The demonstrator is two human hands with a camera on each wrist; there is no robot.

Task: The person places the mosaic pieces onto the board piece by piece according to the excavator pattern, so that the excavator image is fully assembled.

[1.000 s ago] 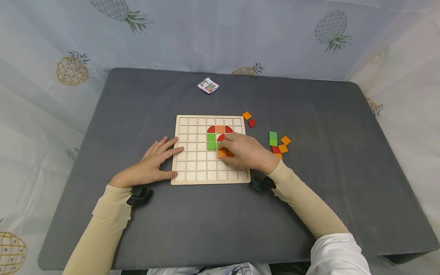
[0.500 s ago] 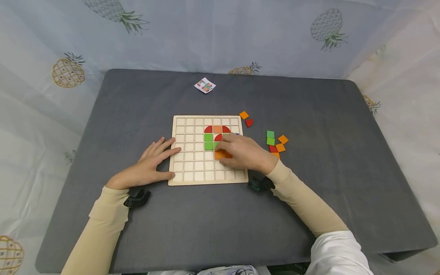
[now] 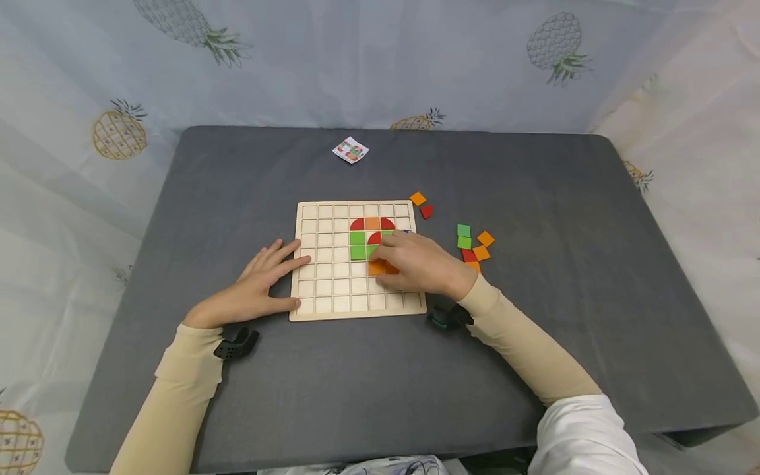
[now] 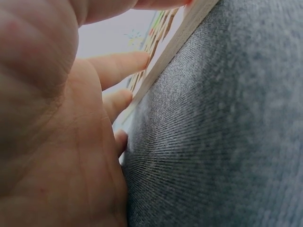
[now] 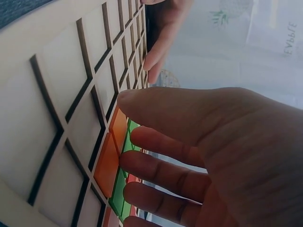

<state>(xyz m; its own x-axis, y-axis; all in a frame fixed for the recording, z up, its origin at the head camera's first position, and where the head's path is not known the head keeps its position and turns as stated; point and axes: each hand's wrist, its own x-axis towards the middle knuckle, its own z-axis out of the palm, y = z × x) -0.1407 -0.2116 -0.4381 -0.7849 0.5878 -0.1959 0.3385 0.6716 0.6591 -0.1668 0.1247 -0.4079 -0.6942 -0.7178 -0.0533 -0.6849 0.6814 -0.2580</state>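
I'm seeing R grip [image 3: 420,264] arching over orange tiles [image 3: 375,268], thumb & fingers apart; tiles are lying in grid board [image 3: 356,317], just under fingertips. L grip [image 3: 252,289], fingers spread, is resting farther off, at board's L edge.

Lettering [image 5: 290,38]: one line, printed on the pale curtain [image 5: 203,56], seen above the right hand [image 5: 236,137] in the right wrist view; turned sideways and blurred, apparently to be read "EAPPLE". Small card [image 3: 351,150], laid beyond the right hand and the left hand [image 3: 255,287]: print too small to be read.
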